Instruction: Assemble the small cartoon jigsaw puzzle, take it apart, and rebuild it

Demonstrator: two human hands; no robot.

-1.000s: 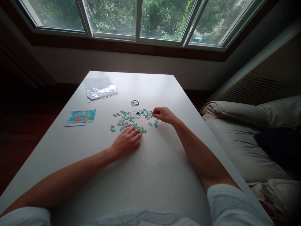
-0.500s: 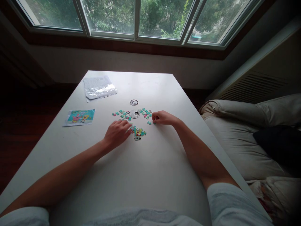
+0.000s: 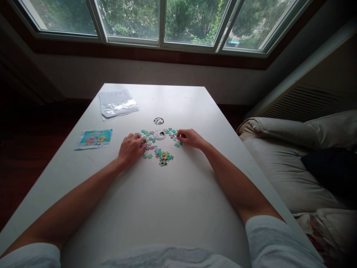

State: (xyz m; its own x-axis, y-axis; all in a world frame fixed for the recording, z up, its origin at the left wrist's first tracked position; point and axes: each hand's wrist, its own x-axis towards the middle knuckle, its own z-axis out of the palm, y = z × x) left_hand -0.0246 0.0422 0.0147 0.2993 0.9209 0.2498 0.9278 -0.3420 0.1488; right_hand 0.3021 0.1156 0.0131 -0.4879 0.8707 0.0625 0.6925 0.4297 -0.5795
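Note:
Small jigsaw pieces (image 3: 170, 132), mostly turquoise with some pink, lie loose on both sides of a round silver grommet in the white table. In front of it sits a joined cluster (image 3: 164, 158) showing a yellow cartoon figure. My left hand (image 3: 132, 148) rests over the left-hand pieces, fingers loosely bent and apart, partly hiding some; no piece shows gripped in it. At the inner edge of the right-hand pieces, my right hand (image 3: 193, 138) has thumb and forefinger pinched together at a turquoise piece, mostly hidden by the fingertips.
A printed picture card (image 3: 95, 139) of the cartoon lies to the left on the white table (image 3: 167, 212). Farther back is a clear plastic bag with paper (image 3: 118, 103). A round silver cap (image 3: 158, 121) sits behind the grommet. A cushioned sofa (image 3: 279, 163) stands right of the table.
My left hand has moved left and slightly away from me, uncovering pieces left of the joined cluster. My right hand has shifted slightly left and farther from me, still pinched.

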